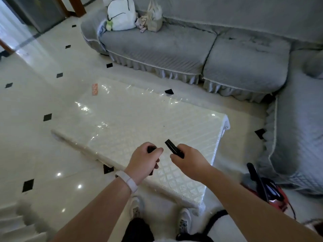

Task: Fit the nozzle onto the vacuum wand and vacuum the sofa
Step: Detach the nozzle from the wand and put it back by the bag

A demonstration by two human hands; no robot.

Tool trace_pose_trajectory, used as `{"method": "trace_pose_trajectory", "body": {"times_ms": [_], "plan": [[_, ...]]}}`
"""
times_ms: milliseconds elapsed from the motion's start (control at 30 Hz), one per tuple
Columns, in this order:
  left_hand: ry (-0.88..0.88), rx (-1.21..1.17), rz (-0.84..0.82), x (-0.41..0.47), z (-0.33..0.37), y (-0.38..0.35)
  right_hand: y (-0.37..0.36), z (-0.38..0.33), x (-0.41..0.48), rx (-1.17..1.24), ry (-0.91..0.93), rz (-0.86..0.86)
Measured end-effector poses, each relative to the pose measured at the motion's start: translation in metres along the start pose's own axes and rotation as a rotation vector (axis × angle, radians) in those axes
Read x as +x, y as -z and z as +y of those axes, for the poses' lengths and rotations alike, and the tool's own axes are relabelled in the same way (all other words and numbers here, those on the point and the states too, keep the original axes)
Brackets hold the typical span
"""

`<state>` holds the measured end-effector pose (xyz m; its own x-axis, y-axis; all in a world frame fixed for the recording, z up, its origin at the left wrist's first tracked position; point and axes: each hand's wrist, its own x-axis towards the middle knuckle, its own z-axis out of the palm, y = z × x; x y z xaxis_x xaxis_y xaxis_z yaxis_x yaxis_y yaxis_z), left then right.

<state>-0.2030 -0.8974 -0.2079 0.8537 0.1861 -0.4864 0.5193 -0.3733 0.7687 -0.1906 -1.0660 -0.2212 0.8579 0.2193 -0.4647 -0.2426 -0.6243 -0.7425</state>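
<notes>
My left hand (145,158) is closed around a black tube, the vacuum wand (151,148), whose open end pokes out above my fingers. My right hand (187,157) grips a flat black nozzle (172,147) that points up and to the left, a short gap away from the wand's end. Both are held over the near edge of a white table. A red vacuum cleaner (272,191) with a black handle stands on the floor at my right, and its black hose (215,219) runs near my feet. The grey L-shaped sofa (174,48) fills the back and right.
A low table (139,116) under a white quilted cover and clear plastic stands between me and the sofa. A white backpack (122,14) and a beige bag (154,18) sit on the sofa's left end. The floor is glossy white tile with black diamonds.
</notes>
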Motion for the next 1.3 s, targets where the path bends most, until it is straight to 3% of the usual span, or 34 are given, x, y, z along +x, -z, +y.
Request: {"method": "trace_pose_trajectory", "body": {"times_ms": [233,600,900,1300], "plan": [[-0.084,0.083,-0.244,0.062,0.009,0.005,-0.015,-0.007,0.024,0.107,-0.186,0.163],[0.002,0.050,-0.597,0.167,0.001,0.031,-0.068,-0.033,0.081,0.311,-0.475,0.462],[0.146,-0.009,-0.672,0.199,-0.025,-0.031,-0.082,0.023,0.118,0.458,-0.566,0.489],[0.299,-0.050,-0.670,0.243,-0.083,-0.157,-0.093,0.152,0.162,0.642,-0.585,0.444]]}}
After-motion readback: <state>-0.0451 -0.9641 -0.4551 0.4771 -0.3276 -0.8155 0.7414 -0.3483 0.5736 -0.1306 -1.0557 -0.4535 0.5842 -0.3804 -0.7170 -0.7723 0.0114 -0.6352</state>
